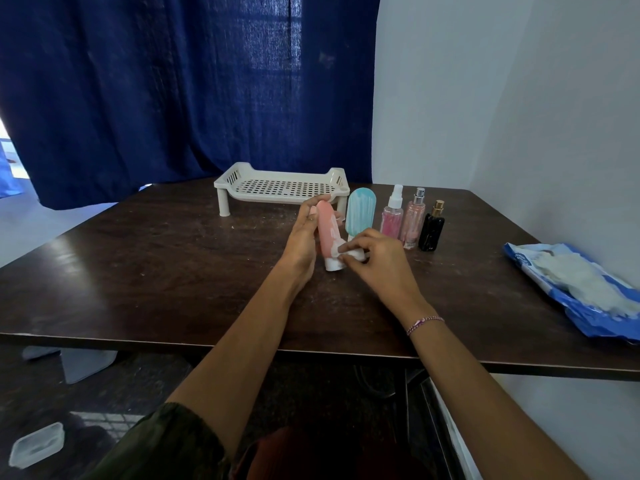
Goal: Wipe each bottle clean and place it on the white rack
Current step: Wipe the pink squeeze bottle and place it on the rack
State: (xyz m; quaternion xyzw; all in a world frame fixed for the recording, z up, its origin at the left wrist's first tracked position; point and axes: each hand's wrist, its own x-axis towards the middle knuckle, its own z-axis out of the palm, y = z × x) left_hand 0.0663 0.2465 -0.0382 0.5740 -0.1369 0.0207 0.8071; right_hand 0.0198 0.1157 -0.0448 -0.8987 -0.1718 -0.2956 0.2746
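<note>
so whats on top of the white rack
No bottle shows on the rack; its holed tray looks bare. Part of its front right edge is covered by the pink bottle and left hand.

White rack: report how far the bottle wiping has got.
Nothing done: the white rack holds no bottles. In hand: left hand grips the pink bottle, right hand rubs a white wipe near its cap. Left: teal bottle, clear spray bottle, pink perfume bottle, black bottle.

Daylight glowed through the blue curtain point(270, 46) and at the far left edge, throwing pale glare on the dark table point(138, 271); the white rack point(280, 187) sat softly lit, the wide lens bowing the edges.
</note>
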